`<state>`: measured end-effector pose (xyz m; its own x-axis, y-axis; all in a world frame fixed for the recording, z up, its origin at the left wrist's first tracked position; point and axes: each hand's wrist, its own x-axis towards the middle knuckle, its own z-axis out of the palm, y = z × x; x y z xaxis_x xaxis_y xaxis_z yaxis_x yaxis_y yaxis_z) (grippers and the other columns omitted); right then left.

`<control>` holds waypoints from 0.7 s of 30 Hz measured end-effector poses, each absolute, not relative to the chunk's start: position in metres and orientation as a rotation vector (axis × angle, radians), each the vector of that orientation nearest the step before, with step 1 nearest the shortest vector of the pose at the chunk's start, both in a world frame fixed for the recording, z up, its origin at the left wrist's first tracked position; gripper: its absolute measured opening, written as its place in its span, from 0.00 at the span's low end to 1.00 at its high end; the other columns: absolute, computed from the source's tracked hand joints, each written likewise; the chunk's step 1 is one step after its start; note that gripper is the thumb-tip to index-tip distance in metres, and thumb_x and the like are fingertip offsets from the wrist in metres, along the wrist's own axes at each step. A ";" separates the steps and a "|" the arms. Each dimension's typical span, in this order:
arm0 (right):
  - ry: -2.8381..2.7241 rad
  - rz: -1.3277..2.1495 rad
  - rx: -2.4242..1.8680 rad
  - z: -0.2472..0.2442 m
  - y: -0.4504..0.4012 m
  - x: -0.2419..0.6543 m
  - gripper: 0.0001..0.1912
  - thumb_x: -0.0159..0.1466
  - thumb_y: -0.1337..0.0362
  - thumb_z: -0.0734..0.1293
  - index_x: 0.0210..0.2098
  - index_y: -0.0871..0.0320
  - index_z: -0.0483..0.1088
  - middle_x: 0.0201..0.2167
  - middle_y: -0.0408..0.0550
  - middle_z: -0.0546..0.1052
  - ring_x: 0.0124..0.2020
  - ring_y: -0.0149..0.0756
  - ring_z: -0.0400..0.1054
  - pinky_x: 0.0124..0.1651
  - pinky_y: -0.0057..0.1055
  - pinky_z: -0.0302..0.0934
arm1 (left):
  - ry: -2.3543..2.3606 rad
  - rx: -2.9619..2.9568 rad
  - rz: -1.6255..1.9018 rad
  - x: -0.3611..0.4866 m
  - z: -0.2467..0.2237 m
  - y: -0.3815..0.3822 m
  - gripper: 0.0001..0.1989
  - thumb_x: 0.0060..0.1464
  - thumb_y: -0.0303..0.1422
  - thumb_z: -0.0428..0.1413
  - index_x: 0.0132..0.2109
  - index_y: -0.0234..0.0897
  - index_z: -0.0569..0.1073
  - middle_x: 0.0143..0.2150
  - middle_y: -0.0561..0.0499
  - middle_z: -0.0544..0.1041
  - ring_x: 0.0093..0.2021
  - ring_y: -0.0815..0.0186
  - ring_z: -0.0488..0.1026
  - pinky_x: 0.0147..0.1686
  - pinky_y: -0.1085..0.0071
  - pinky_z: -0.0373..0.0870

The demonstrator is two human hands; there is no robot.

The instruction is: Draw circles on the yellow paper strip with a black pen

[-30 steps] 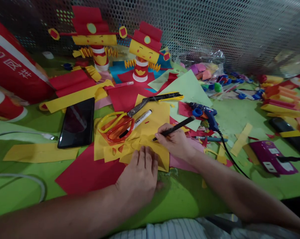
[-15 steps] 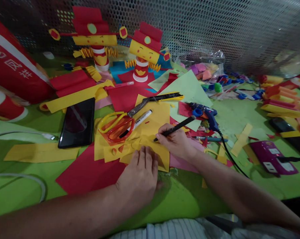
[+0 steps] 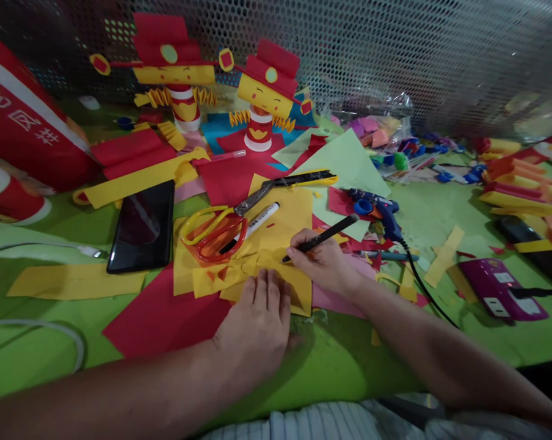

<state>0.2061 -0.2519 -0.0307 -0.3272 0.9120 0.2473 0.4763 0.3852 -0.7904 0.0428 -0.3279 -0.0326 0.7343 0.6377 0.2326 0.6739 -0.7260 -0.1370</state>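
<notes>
My right hand (image 3: 319, 260) is closed around a black pen (image 3: 328, 235), its tip down at the yellow paper (image 3: 301, 214). My left hand (image 3: 260, 324) lies flat with its fingertips pressing on a yellow strip with cut-out holes (image 3: 207, 280), which rests on the larger yellow sheet. Scissors with one yellow and one red handle (image 3: 221, 235) lie just beyond, beside a white marker with a black cap (image 3: 257, 223). A yellow and black cutter (image 3: 306, 178) sits across the scissors' blades. A red sheet (image 3: 166, 321) shows under the yellow paper at the left.
Two paper figures with red hats (image 3: 182, 73) (image 3: 267, 91) stand at the back. A black phone (image 3: 141, 229) lies left, a blue glue gun (image 3: 383, 214) with a cord right. A purple box (image 3: 504, 290) and paper scraps are further right; a red bag (image 3: 33, 116) stands far left.
The pen in my right hand has shifted very slightly down and left. The cut-out strip has turned or moved a little. My left hand stays in place.
</notes>
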 end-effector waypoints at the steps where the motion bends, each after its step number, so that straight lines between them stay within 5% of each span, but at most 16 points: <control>1: -1.940 0.805 -1.192 -0.031 -0.252 0.206 0.03 0.56 0.66 0.60 0.27 0.56 0.60 0.21 0.41 0.66 0.22 0.27 0.62 0.24 0.25 0.58 | -1.044 -2.724 -0.244 0.043 -0.033 -0.328 0.28 0.55 0.44 0.47 0.48 0.20 0.71 0.48 0.25 0.73 0.48 0.43 0.71 0.44 0.53 0.64; 21: -2.014 0.751 -1.050 -0.032 -0.252 0.204 0.03 0.56 0.68 0.60 0.26 0.57 0.60 0.19 0.40 0.65 0.20 0.26 0.60 0.22 0.23 0.55 | -1.037 -2.701 -0.260 0.044 -0.031 -0.328 0.28 0.55 0.46 0.47 0.46 0.21 0.73 0.47 0.26 0.74 0.48 0.44 0.72 0.43 0.55 0.66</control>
